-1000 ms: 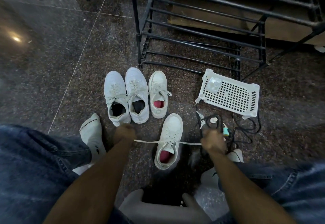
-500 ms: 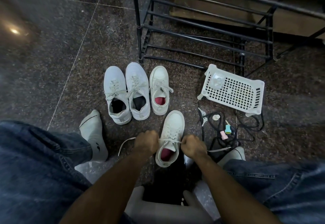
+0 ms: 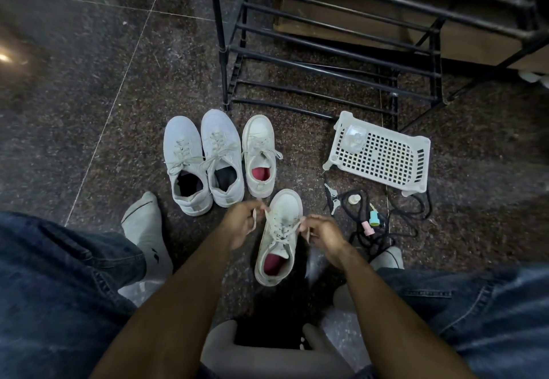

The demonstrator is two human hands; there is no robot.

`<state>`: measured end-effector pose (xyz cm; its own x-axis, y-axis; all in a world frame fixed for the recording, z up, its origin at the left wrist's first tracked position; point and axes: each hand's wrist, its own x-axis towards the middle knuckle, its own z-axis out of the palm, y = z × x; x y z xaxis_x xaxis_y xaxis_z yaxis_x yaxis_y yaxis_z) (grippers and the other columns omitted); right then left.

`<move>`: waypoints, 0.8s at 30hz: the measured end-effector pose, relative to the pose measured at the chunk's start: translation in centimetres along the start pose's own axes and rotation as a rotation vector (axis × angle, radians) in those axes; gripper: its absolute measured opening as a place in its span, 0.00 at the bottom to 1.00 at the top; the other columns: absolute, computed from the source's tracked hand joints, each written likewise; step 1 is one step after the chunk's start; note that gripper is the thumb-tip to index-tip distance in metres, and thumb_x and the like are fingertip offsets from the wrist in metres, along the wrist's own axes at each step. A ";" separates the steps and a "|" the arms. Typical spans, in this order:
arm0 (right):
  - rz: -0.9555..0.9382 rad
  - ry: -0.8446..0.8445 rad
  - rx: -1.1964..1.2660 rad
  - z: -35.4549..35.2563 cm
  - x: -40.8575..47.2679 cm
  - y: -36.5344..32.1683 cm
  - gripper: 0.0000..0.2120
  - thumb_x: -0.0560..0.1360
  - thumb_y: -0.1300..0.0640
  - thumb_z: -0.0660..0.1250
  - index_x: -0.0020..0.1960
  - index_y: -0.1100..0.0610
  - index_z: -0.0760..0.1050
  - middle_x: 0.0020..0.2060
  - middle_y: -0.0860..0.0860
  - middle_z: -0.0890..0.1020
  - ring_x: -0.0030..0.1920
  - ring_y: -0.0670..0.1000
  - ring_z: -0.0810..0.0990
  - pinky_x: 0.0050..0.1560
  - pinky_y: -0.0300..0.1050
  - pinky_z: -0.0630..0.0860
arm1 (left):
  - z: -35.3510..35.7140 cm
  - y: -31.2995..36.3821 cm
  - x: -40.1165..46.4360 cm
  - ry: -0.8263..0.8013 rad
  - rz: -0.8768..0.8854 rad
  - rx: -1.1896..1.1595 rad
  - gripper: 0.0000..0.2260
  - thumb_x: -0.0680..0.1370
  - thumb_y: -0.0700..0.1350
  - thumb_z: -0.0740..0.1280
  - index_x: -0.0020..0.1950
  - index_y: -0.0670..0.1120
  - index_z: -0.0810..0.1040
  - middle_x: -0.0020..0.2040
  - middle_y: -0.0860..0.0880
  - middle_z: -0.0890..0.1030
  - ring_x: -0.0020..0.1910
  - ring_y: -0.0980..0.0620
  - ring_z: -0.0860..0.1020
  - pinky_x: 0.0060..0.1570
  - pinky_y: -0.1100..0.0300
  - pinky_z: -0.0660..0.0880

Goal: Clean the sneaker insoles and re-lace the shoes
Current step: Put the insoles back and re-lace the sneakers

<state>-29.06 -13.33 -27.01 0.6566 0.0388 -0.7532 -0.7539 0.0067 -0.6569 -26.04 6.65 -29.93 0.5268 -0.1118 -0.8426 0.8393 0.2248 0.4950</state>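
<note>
Both hands are closed on lace ends: the left hand [image 3: 244, 221] pinches one end, the right hand [image 3: 320, 231] the other, on either side of the near sneaker [image 3: 280, 236] on the floor [image 3: 89, 96]. Risk: uneven pull would probably leave one lace [image 3: 283, 230] end short, or tip the unbraced shoe. The sneaker is off-white, slightly scuffed, laced across several eyelets, a pink insole [image 3: 271, 264] seated inside. Three other sneakers stand just beyond.
</note>
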 end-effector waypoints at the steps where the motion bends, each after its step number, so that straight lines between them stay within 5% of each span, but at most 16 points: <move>1: 0.003 -0.007 0.140 0.2 0.2 0.2 0.08 0.72 0.66 0.64 0.34 0.60 0.74 0.43 0.60 0.82 0.47 0.56 0.79 0.44 0.41 0.76 | 1.0 0.2 -0.2 -0.023 0.012 -0.144 0.14 0.80 0.43 0.61 0.38 0.46 0.81 0.43 0.47 0.82 0.44 0.52 0.77 0.41 0.61 0.69; 5: -0.009 -0.047 0.584 1.2 0.6 0.8 0.11 0.78 0.59 0.59 0.39 0.59 0.73 0.40 0.59 0.83 0.45 0.57 0.82 0.52 0.50 0.75 | 4.0 -1.2 0.0 0.014 -0.020 -0.515 0.08 0.81 0.42 0.59 0.52 0.44 0.78 0.47 0.46 0.83 0.42 0.49 0.81 0.43 0.56 0.77; 8: 0.013 0.020 0.747 1.9 0.9 0.9 0.12 0.79 0.57 0.58 0.40 0.58 0.74 0.30 0.53 0.77 0.31 0.51 0.75 0.41 0.45 0.73 | 4.6 -3.0 0.8 0.087 -0.015 -0.409 0.09 0.80 0.37 0.59 0.54 0.44 0.78 0.46 0.46 0.80 0.28 0.53 0.72 0.28 0.62 0.72; 11: 0.039 0.176 0.722 1.4 1.7 1.0 0.10 0.78 0.59 0.57 0.39 0.57 0.71 0.24 0.48 0.68 0.24 0.46 0.63 0.30 0.41 0.61 | 3.6 -4.1 1.3 0.150 -0.002 -0.278 0.12 0.80 0.35 0.60 0.58 0.46 0.77 0.40 0.48 0.77 0.20 0.57 0.64 0.20 0.67 0.60; 14: 0.120 0.287 0.650 0.5 2.4 2.2 0.10 0.78 0.59 0.56 0.38 0.56 0.69 0.21 0.47 0.66 0.21 0.45 0.60 0.26 0.40 0.58 | 3.1 -4.6 1.2 0.160 0.080 -0.066 0.11 0.82 0.36 0.58 0.50 0.48 0.78 0.39 0.48 0.77 0.18 0.58 0.64 0.17 0.68 0.59; 17: 0.165 0.355 0.708 0.3 2.4 3.1 0.12 0.79 0.59 0.55 0.38 0.56 0.70 0.20 0.47 0.67 0.20 0.45 0.61 0.24 0.38 0.59 | 3.7 -5.4 1.2 -0.021 0.233 0.404 0.18 0.80 0.33 0.59 0.67 0.45 0.75 0.47 0.48 0.79 0.38 0.56 0.77 0.37 0.69 0.72; 20: 0.142 0.298 0.845 0.7 2.2 1.7 0.13 0.79 0.59 0.55 0.37 0.56 0.70 0.22 0.47 0.68 0.21 0.45 0.64 0.30 0.39 0.60 | 4.0 -5.8 0.5 -0.196 0.384 0.997 0.27 0.76 0.39 0.66 0.75 0.50 0.68 0.64 0.51 0.77 0.61 0.51 0.76 0.62 0.62 0.70; 22: 0.142 0.222 0.917 1.1 2.0 0.3 0.13 0.79 0.59 0.56 0.37 0.56 0.70 0.26 0.50 0.72 0.25 0.46 0.69 0.35 0.39 0.65 | 4.2 -5.4 -0.2 -0.217 0.421 1.200 0.25 0.74 0.48 0.69 0.71 0.54 0.71 0.65 0.53 0.76 0.63 0.50 0.75 0.62 0.59 0.71; 24: 0.160 0.171 0.926 1.7 1.7 -0.9 0.12 0.80 0.59 0.56 0.39 0.58 0.71 0.34 0.54 0.77 0.35 0.50 0.76 0.49 0.44 0.73 | 4.4 -5.5 -0.4 -0.206 0.376 1.199 0.19 0.71 0.58 0.69 0.60 0.55 0.76 0.56 0.52 0.81 0.56 0.48 0.79 0.55 0.55 0.74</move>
<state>-27.32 -11.56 -27.64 0.4833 -0.0385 -0.8746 -0.5034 0.8051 -0.3136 -30.27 1.24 -31.39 0.6782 -0.4036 -0.6141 0.1723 -0.7250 0.6669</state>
